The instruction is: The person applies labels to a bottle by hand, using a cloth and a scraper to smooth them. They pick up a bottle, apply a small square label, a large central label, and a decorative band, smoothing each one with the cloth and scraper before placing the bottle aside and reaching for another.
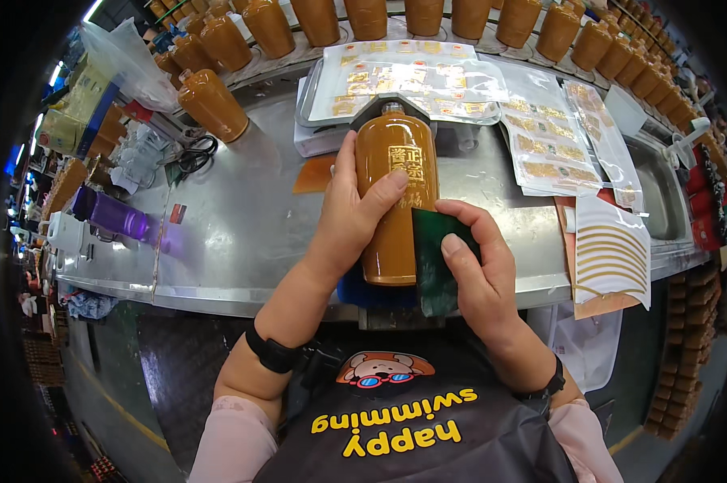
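A glossy brown bottle (393, 249) with gold lettering lies tilted in front of me, its neck in the notch of a dark angular rest (419, 105). My left hand (355, 201) is wrapped round the bottle's left side, its thumb lying across the front beside the lettering. In my right hand (486, 270) I pinch a dark green flat scraper sheet (437, 278) between thumb and fingers. The sheet's left edge meets the bottle's lower right side. Under the bottle's base a bit of blue (355, 291) shows.
Behind the bottle, a tray (308, 101) carries gold decal sheets, with more decal sheets (548, 141) to its right. A white sheet with gold arcs (613, 253) overhangs the right front edge near a sink (661, 181). Another brown bottle (212, 105) and a purple bottle (118, 216) stand left.
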A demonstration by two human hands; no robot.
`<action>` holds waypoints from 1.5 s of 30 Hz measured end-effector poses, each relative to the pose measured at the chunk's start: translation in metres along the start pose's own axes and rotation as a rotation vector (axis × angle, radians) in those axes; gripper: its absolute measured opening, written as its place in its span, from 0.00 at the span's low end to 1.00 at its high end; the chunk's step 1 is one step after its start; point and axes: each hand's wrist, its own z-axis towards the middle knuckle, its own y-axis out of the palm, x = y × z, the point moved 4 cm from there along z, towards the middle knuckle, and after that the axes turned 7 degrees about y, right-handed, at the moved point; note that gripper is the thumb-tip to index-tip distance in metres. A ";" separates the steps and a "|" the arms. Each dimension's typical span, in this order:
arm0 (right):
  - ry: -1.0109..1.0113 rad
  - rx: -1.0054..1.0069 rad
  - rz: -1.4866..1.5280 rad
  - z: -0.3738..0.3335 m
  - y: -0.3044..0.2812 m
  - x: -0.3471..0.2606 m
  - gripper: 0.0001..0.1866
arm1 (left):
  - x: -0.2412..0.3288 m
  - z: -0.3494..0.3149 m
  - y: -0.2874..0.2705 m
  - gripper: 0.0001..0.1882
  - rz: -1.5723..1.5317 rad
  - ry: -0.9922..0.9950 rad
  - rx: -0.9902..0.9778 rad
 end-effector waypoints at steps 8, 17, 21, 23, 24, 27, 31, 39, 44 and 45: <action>-0.049 0.026 -0.111 -0.003 -0.002 -0.002 0.16 | 0.001 -0.002 -0.002 0.50 0.100 0.005 0.007; 0.039 -0.036 -0.034 -0.005 -0.001 0.001 0.18 | 0.003 -0.004 0.001 0.50 0.044 -0.030 0.025; -0.013 -0.016 -0.069 -0.003 -0.002 -0.002 0.17 | 0.009 -0.001 0.005 0.50 0.009 -0.040 0.014; -0.058 -0.004 -0.089 -0.001 -0.002 -0.005 0.17 | 0.008 -0.003 0.003 0.50 0.083 -0.037 0.021; -0.036 0.013 -0.068 -0.001 -0.005 -0.005 0.17 | 0.005 -0.005 0.000 0.50 0.155 -0.042 0.031; -0.092 0.025 -0.241 0.021 -0.020 -0.025 0.15 | 0.000 -0.007 -0.005 0.51 0.031 -0.026 0.018; -0.358 -0.261 -0.476 0.086 -0.007 -0.062 0.12 | 0.003 -0.011 -0.004 0.51 -0.049 -0.059 -0.010; -0.669 -0.506 -0.611 0.094 0.014 -0.071 0.10 | 0.001 -0.015 -0.008 0.50 0.018 -0.087 -0.055; -0.966 -0.030 -0.835 0.076 -0.014 -0.045 0.14 | 0.004 -0.030 -0.012 0.46 -0.106 -0.040 -0.107; -0.873 -0.179 -0.763 0.057 -0.008 -0.045 0.14 | 0.004 -0.032 -0.016 0.46 -0.104 -0.040 -0.106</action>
